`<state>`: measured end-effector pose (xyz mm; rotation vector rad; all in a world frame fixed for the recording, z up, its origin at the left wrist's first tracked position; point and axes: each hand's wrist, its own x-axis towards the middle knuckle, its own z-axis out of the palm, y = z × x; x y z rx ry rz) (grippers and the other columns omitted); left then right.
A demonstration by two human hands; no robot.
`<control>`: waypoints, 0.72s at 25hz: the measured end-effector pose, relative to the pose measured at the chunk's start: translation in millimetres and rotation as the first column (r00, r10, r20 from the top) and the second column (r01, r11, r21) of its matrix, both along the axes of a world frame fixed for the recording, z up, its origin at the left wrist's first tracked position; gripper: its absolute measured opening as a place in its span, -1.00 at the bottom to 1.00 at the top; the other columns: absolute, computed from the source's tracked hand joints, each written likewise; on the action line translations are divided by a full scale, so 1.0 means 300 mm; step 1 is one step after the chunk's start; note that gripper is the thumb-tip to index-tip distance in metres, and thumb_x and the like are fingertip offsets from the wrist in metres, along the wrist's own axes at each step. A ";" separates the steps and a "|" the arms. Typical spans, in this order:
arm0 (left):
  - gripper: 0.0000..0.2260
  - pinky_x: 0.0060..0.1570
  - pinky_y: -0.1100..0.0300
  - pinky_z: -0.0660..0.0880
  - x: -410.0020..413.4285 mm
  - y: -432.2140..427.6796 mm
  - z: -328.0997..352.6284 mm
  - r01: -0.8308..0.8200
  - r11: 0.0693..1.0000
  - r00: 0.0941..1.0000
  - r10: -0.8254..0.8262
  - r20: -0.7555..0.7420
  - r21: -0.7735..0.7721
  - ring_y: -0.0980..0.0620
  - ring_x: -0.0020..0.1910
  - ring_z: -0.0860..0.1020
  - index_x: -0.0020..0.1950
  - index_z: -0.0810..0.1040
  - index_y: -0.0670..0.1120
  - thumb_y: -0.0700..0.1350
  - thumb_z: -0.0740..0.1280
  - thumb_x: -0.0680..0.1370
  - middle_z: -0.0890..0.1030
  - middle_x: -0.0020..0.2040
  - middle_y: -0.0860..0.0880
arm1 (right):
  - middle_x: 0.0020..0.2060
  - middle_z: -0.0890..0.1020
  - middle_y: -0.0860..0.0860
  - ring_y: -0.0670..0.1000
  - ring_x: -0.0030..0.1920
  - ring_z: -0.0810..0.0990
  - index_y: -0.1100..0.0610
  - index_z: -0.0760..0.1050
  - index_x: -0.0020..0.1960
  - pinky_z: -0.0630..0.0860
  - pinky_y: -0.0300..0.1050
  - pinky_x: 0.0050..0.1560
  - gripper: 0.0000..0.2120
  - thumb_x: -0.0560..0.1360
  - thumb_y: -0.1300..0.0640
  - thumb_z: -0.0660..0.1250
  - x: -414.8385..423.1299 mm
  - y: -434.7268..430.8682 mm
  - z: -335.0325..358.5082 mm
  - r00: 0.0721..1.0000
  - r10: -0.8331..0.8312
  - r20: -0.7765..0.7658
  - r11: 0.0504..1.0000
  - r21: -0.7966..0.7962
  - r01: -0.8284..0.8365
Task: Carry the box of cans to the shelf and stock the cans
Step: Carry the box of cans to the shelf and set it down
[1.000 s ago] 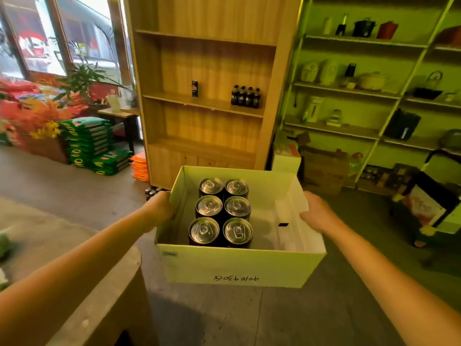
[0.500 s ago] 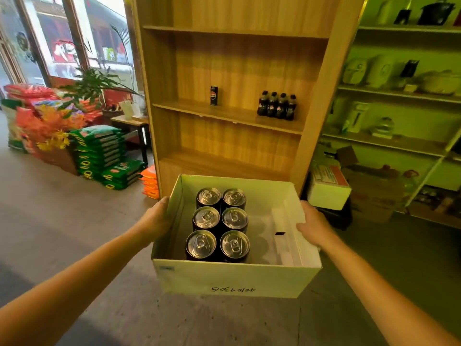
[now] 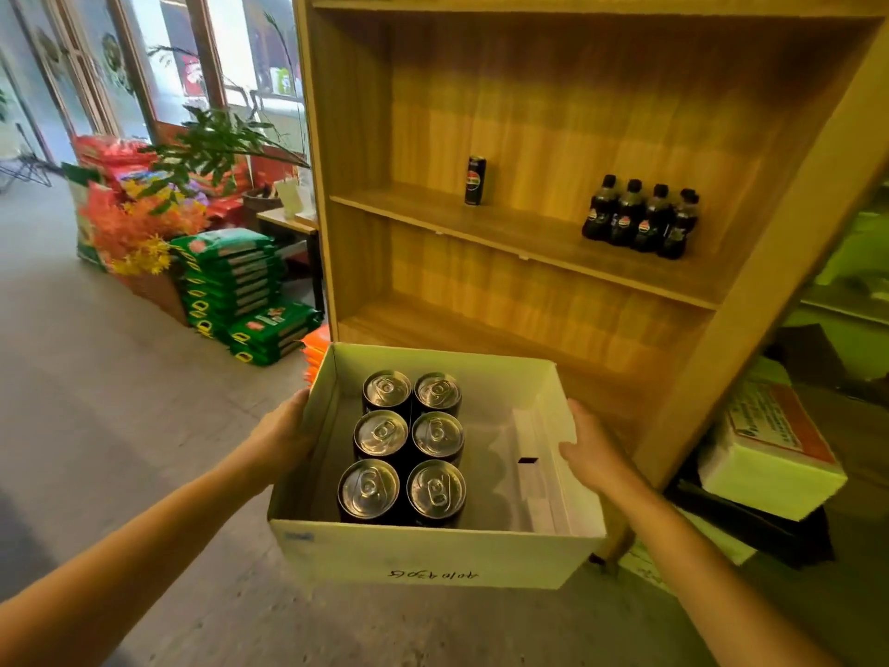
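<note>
Left hand [image 3: 284, 438] clamped on left wall of open box [image 3: 433, 556], right hand [image 3: 589, 447] clamped on right wall, box held off the floor in front of wooden shelf [image 3: 524, 233]. Six cans [image 3: 409, 445] upright in two columns, left half of box. One can [image 3: 475, 180] and four bottles [image 3: 642, 216] on middle shelf board.

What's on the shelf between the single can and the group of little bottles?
Nothing: in the head view, the shelf board is bare wood between the lone can and the bottles.
</note>
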<state>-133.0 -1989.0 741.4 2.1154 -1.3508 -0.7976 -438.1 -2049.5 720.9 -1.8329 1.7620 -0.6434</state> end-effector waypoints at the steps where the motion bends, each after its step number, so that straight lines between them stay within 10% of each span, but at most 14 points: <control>1: -0.43 0.26 -0.04 0.38 0.022 -0.076 -0.001 -0.019 1.000 1.000 0.019 -0.008 0.011 -0.21 0.35 0.36 0.48 0.13 -0.16 -0.42 0.18 0.50 0.34 0.40 -0.25 | 0.22 0.49 0.11 0.10 0.17 0.48 0.13 0.29 0.33 0.39 -0.14 -0.01 -0.58 0.50 0.37 0.17 0.022 -0.092 -0.009 1.000 0.012 -0.012 1.000 0.000 -0.012; 18: -0.36 0.22 0.02 0.41 0.628 -1.262 -0.222 0.346 0.934 0.934 -0.352 0.067 0.086 -0.18 0.35 0.36 0.49 0.08 -0.11 -0.37 0.26 0.48 0.35 0.39 -0.21 | 0.46 0.20 0.13 0.17 0.44 0.21 0.12 0.04 0.46 0.25 0.10 0.36 -0.44 0.53 0.30 0.16 0.613 -0.936 -0.276 0.948 -0.318 -0.027 0.942 0.102 0.319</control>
